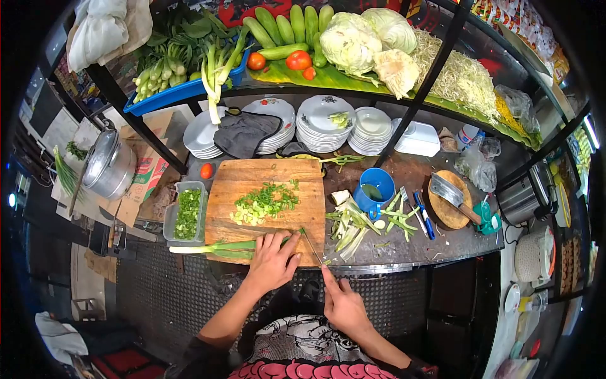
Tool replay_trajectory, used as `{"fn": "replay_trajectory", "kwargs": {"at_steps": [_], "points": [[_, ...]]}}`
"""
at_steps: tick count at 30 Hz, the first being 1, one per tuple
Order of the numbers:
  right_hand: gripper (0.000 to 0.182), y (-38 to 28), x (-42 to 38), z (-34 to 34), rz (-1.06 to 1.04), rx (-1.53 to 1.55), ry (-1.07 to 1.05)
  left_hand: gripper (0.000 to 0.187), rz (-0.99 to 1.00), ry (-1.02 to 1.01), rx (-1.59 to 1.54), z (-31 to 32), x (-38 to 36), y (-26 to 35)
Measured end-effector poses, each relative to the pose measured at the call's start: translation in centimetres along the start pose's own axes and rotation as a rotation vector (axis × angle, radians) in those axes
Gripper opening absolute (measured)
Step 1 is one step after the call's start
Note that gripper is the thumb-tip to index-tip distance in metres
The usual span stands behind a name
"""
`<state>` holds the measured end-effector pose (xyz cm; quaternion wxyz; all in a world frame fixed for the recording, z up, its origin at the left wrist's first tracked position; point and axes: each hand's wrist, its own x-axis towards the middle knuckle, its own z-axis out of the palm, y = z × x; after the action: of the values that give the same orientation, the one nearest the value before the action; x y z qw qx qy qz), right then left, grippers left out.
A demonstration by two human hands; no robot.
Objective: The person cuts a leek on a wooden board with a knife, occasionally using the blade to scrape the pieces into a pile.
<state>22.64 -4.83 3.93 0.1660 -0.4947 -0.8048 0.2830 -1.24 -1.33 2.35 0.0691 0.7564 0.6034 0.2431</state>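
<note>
A person stands at a desk [404, 254], seen from above, with a wooden board [262, 180] near its front edge. A long scallion [218, 247] lies across the board's near edge, its white end jutting past the left side. The left hand [271, 258] presses down on the scallion with bent fingers, near its green end. The right hand [347, 304] grasps a small knife [310, 245], forefinger stretched forward, the blade just beside the left fingertips. Chopped scallion [268, 203] is heaped mid-board. Left of the board sits a clear box [169, 222] of chopped greens [187, 213]; to the right are loose trimmings [350, 230], a blue mug [386, 203] and a cleaver [448, 189] resting on a round block [442, 218]
</note>
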Motion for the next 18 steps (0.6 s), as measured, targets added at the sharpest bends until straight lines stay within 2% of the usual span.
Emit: {"fn": "replay_trajectory", "kwargs": {"at_steps": [5, 12, 18], "points": [[0.078, -0.2, 1.1, 0.9, -0.006, -0.007, 0.024, 0.059, -0.004, -0.082, 0.058, -0.3, 0.1, 0.4], [0.077, -0.2, 1.3, 1.2, 0.009, 0.0, 0.063, 0.063, -0.014, -0.081, 0.082, -0.1, 0.3, 0.5], [0.068, -0.7, 1.4, 0.8, 0.039, 0.004, 0.046, 0.064, -0.033, -0.114, 0.084, 0.1, 0.3, 0.5]]}}
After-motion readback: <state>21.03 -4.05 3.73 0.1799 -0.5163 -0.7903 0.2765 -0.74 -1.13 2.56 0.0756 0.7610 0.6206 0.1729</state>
